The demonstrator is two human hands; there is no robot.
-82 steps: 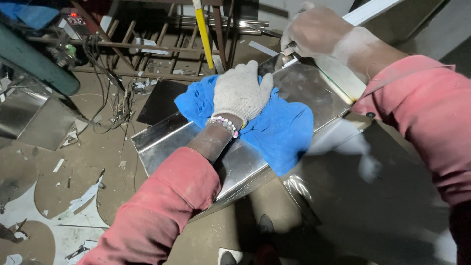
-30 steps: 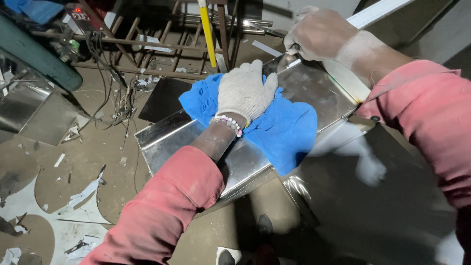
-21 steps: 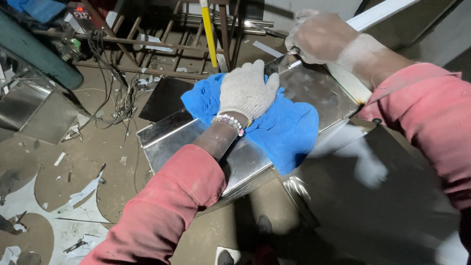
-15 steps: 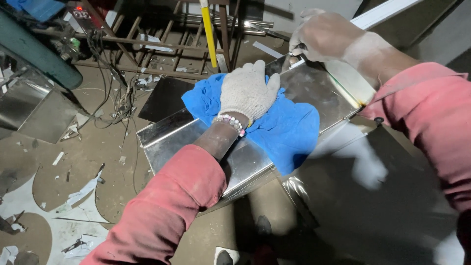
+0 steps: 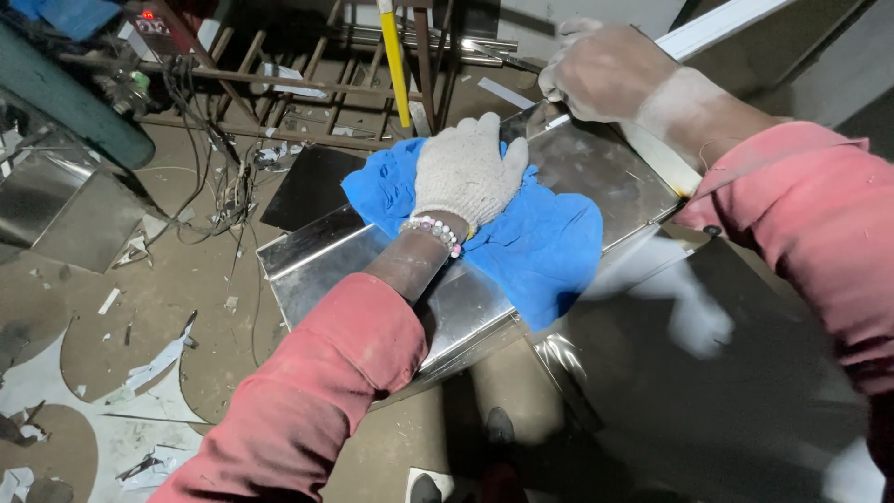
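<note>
A shiny bent sheet-metal panel lies across the middle of the view, tilted from lower left to upper right. A blue cloth is spread over it. My left hand, in a white knit glove with a bead bracelet at the wrist, presses flat on the cloth. My right hand, also gloved, grips the panel's far upper end beside a white strip. Both sleeves are pink-red.
The dusty floor holds metal offcuts with round cut-outs at lower left, tangled cables, a wooden frame, a yellow rod, a dark green pipe and a grey sheet at lower right.
My left hand has slid slightly up and right along the cloth. My right hand has stayed at the panel's far end.
</note>
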